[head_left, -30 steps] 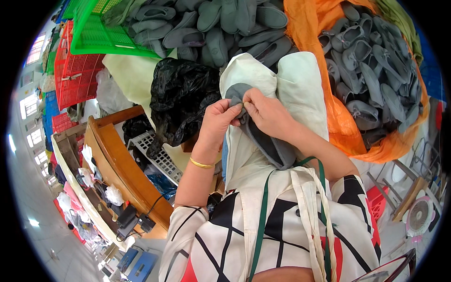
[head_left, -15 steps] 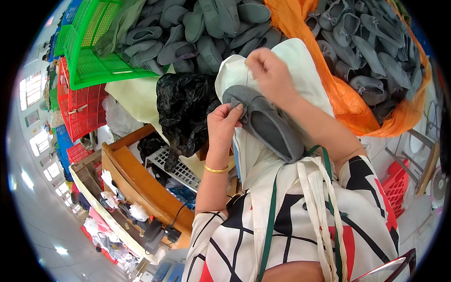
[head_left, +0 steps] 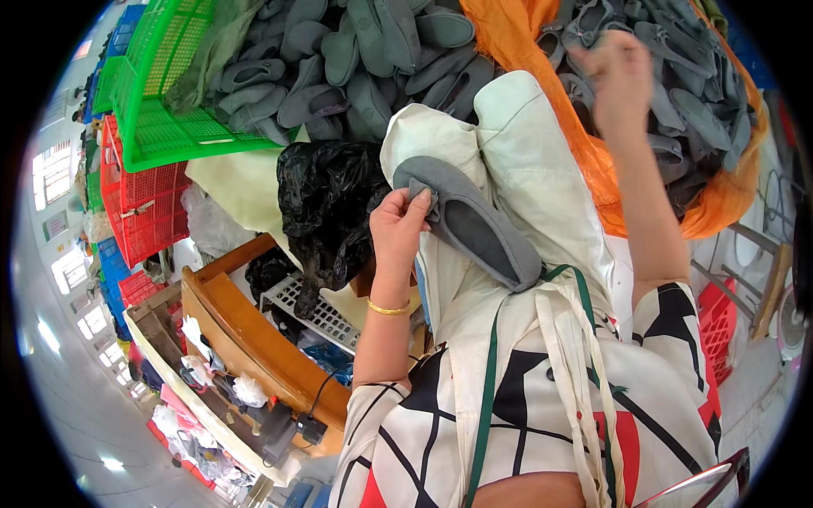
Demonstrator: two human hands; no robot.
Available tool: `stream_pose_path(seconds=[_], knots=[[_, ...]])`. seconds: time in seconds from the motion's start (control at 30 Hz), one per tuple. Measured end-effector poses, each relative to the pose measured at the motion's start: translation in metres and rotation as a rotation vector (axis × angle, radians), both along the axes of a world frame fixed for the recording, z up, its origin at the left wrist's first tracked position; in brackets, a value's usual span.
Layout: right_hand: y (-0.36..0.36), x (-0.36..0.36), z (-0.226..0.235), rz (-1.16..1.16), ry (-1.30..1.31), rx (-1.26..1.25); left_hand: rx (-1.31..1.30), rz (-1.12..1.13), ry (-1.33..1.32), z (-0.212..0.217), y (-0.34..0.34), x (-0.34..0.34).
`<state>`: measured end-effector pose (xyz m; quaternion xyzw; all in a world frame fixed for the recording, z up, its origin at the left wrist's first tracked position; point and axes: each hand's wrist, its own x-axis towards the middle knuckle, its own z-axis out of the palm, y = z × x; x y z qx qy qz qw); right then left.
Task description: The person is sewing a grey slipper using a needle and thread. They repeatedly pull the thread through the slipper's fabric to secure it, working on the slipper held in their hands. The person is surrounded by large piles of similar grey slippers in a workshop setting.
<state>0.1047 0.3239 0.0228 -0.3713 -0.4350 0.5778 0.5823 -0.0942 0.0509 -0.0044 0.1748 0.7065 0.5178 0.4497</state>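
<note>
A grey slipper point(head_left: 478, 229) lies slantwise on my lap, its opening upward and its rounded toe pointing away to the upper left. My left hand point(head_left: 396, 227) pinches the small grey bow point(head_left: 419, 190) at the slipper's front, thumb and fingers closed on it. Out to the far right, my right hand point(head_left: 622, 85) is raised with the forearm stretched away from me, in front of the orange sack. It is smeared by motion, so I cannot make out its fingers or anything in them. The white cloth point(head_left: 542, 144) over my legs lies under the slipper.
Grey slippers point(head_left: 368, 51) are heaped ahead beside a green crate point(head_left: 186, 135). An orange sack point(head_left: 584, 169) at the right holds more. Left are a black plastic bag point(head_left: 326, 190), a red crate point(head_left: 135, 195), a white perforated basket point(head_left: 318, 317) and a wooden drawer point(head_left: 254, 330).
My right hand has swung from just above the slipper out to the upper right, away from it. The left hand keeps its pinch on the slipper, which has barely shifted.
</note>
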Motion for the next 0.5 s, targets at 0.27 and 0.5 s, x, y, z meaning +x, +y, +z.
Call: stream_pose_path(seconds=[0.27,0.5], knots=[[-0.096,-0.047,-0.048,0.861,-0.957,0.946,0.063,-0.205,1.29,0.015,0.003,0.022],[-0.092,-0.06,-0.052,0.608,-1.019,1.014,-0.022,-0.264,1.149,0.016,0.001,0.033]])
